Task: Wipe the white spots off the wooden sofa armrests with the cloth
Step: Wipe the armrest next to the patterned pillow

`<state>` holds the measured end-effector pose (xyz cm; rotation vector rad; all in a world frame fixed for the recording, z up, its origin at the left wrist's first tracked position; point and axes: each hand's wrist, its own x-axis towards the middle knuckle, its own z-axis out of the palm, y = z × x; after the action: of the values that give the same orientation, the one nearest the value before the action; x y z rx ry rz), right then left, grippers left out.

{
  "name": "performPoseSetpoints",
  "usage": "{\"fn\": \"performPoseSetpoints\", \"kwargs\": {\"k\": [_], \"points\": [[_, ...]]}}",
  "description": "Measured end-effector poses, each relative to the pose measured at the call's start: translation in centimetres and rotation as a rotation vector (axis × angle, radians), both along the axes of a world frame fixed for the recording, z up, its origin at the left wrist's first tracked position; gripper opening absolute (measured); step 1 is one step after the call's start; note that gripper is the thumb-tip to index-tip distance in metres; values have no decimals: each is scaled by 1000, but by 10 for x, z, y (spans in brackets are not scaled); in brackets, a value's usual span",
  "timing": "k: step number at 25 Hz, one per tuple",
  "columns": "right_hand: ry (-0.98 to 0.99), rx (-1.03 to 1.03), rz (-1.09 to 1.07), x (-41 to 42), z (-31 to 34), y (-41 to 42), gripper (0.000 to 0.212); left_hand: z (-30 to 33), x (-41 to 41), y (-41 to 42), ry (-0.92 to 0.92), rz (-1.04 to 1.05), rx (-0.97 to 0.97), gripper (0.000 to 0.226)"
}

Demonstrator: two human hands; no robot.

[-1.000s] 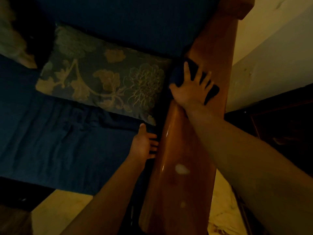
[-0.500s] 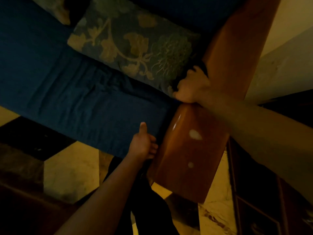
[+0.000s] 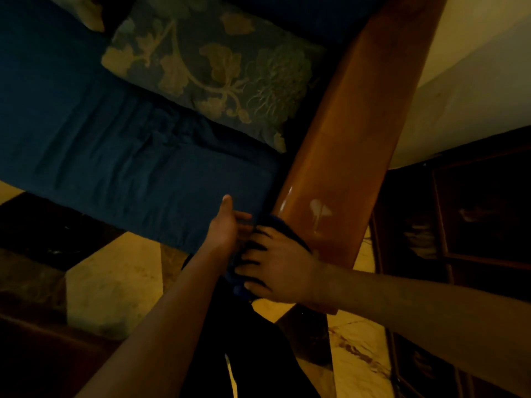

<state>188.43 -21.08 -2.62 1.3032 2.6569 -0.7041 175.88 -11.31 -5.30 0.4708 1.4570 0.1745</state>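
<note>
The armrest (image 3: 353, 145), a long polished wooden rail, is running from the near centre of the scene up to the far right, beside the blue seat cushion (image 3: 129, 156) and the floral pillow (image 3: 212, 67). A smeared white spot (image 3: 318, 209) is sitting on its near portion, with pale streaks trailing down from it, so this patch is not yet clean. The dark blue cloth (image 3: 283, 228) is bunched at the near left edge of the rail, under and just beyond the right hand (image 3: 278, 268). That hand is lying palm down with its fingers spread apart and pressing on the cloth rather than gripping it. The left hand (image 3: 227, 225) is resting against the rail's left side, thumb raised and fingers loosely apart, touching the cloth's edge; whether it is pinching any fabric I cannot tell in this dim light.

The cloth is sitting near and to the left of the spot, not over it. The main risk, as I judge it, is that a stroke from here passes beside the mark, or drags the residue into a longer streak along the glossy wood. The cloth is also hanging partly off the rail's edge, so loose pressure could let it slip down toward the floor (image 3: 115, 282). Poor light may be hiding fainter spots farther up.
</note>
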Motion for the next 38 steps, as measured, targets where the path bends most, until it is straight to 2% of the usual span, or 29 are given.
{"fn": "performPoseSetpoints", "kwargs": {"k": [4, 7, 10, 13, 17, 19, 22, 24, 28, 30, 34, 36, 38], "points": [[58, -55, 220, 18, -1, 2, 35, 4, 28, 13, 17, -132, 33, 69], [-62, -49, 188, 33, 1, 38, 41, -2, 43, 35, 62, -178, 142, 67], [-324, -65, -262, 74, 4, 118, 43, -6, 52, 62, 139, -152, 283, 66], [-541, -86, -579, 131, -1, 177, 56, -7, 68, 75, 81, -224, 284, 65], [-267, 56, -942, 156, -13, 179, 63, 5, 94, 82, -76, -267, 160, 63], [-205, 146, -1125, 146, -21, 157, 66, 9, 98, 80, -106, -278, 121, 61], [-161, 155, -1346, 109, -25, 94, 63, 12, 91, 77, -99, -289, 101, 61], [-183, 173, -1337, 70, -23, 33, 60, 12, 88, 73, -79, -275, 94, 61], [-167, 121, -1059, 33, -20, -57, 61, 14, 85, 62, -55, -290, 68, 57], [-155, 139, -1039, 62, -22, -35, 65, 15, 84, 57, -49, -296, 55, 57], [-221, 167, -1269, 129, -27, 75, 74, 21, 84, 51, -70, -269, 42, 57], [-205, 166, -1275, 127, -32, 77, 70, 23, 80, 44, -65, -250, 70, 60], [-225, 242, -1218, 89, -37, 30, 66, 25, 69, 29, -42, -227, 83, 61]]}}
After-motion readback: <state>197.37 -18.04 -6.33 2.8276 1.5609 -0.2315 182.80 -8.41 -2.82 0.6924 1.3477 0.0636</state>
